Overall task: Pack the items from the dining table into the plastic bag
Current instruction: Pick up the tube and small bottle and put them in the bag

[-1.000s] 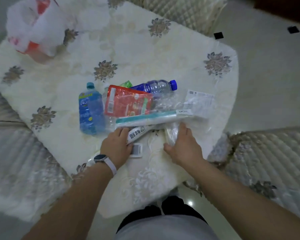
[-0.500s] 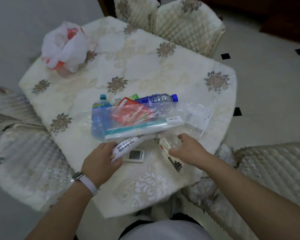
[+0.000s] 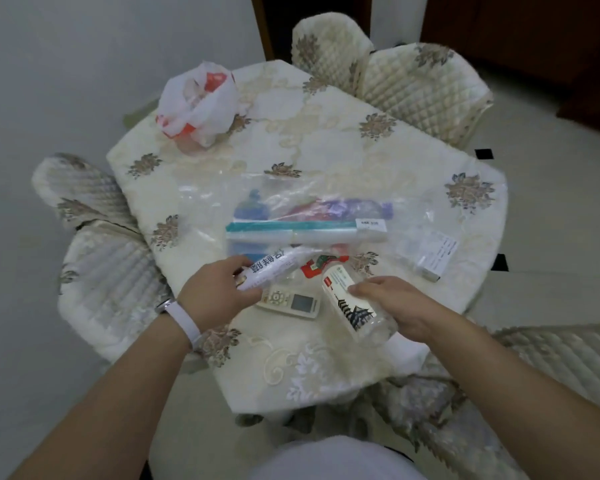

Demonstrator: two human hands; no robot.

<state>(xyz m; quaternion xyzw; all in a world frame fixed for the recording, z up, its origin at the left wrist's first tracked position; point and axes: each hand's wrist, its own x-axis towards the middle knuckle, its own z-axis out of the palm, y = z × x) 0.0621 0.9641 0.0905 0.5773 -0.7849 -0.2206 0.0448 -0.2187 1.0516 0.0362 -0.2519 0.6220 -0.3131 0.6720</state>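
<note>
While your forearms reach in from the bottom of the view, your left hand (image 3: 215, 289), with a white band (image 3: 184, 318) on its wrist, is closed around a white tube (image 3: 274, 270) printed with large dark Chinese characters, and your right hand (image 3: 395, 306) is wrapped around a clear bottle (image 3: 354, 310) with a white label that bears a small red mark and a black pagoda drawing; its red cap end points away from you. Between your hands a white remote control (image 3: 291, 302) with a grey screen lies flat on the dining table (image 3: 326, 358), which is covered in a cream cloth with brown flowers. Just beyond the tube, the clear plastic bag (image 3: 312, 216) is lifted and spread wide; its teal zip strip (image 3: 291, 230) runs left to right and carries a small white sticker whose print is too small to read. Through the blurred film you can make out a blue bottle (image 3: 252, 209), something red and a second blue-capped bottle, though whether they are inside the bag or behind it cannot be told. At the bag's right corner hangs a white printed label (image 3: 437, 254), unreadable. Farther back on the left sits a knotted white and red bag (image 3: 198, 102). Quilted chairs (image 3: 420, 88) crowd the table's edges.
</note>
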